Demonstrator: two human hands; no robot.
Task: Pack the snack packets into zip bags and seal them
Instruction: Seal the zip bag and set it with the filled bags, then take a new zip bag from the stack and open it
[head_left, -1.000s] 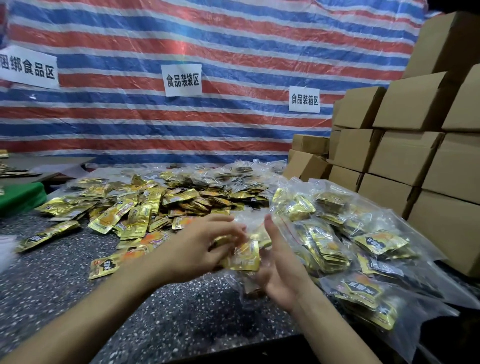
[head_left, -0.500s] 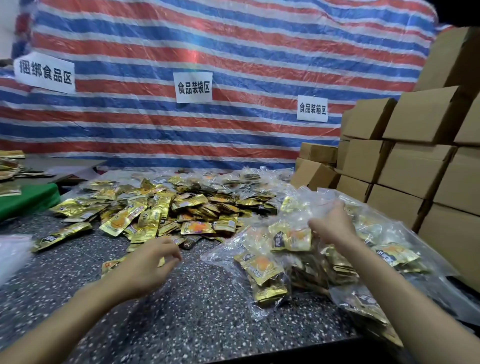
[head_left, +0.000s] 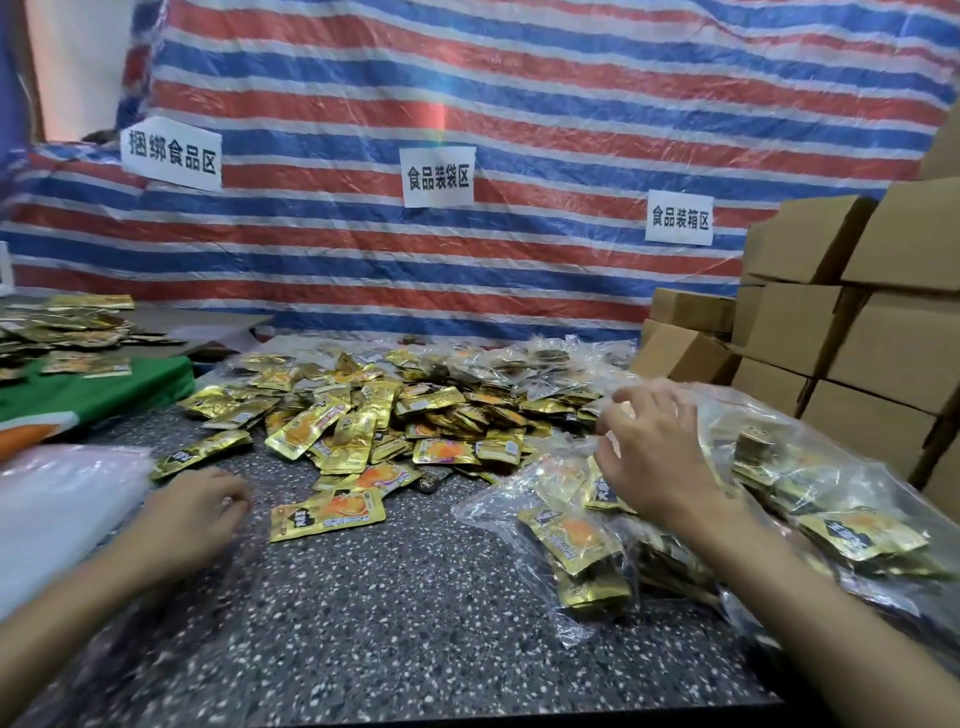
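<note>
From the head camera, the left hand (head_left: 195, 512) is sitting low over the near left of the speckled table (head_left: 389, 634), fingers loosely curled and holding nothing that shows; whether it is touching the tabletop is hard to tell. Just to its left a stack of empty clear bags (head_left: 57, 514) is lying flat. The right hand (head_left: 654, 457) is reaching out on the right with its fingers spread and relaxed, gripping nothing, its palm lying over a filled zip bag (head_left: 566, 540) on the near right of the table. More filled bags (head_left: 841, 525) are piling up to the right of that one, beside stacked cardboard boxes (head_left: 857, 338). The loose snack packets (head_left: 395, 415) are heaping in the middle of the table, farther off than both hands, and one single packet (head_left: 327, 514) is lying flat just right of the left hand. A green cloth (head_left: 98, 387) is showing on the far left, and a striped tarp (head_left: 519, 93) with paper signs (head_left: 439, 176) is hanging behind everything
</note>
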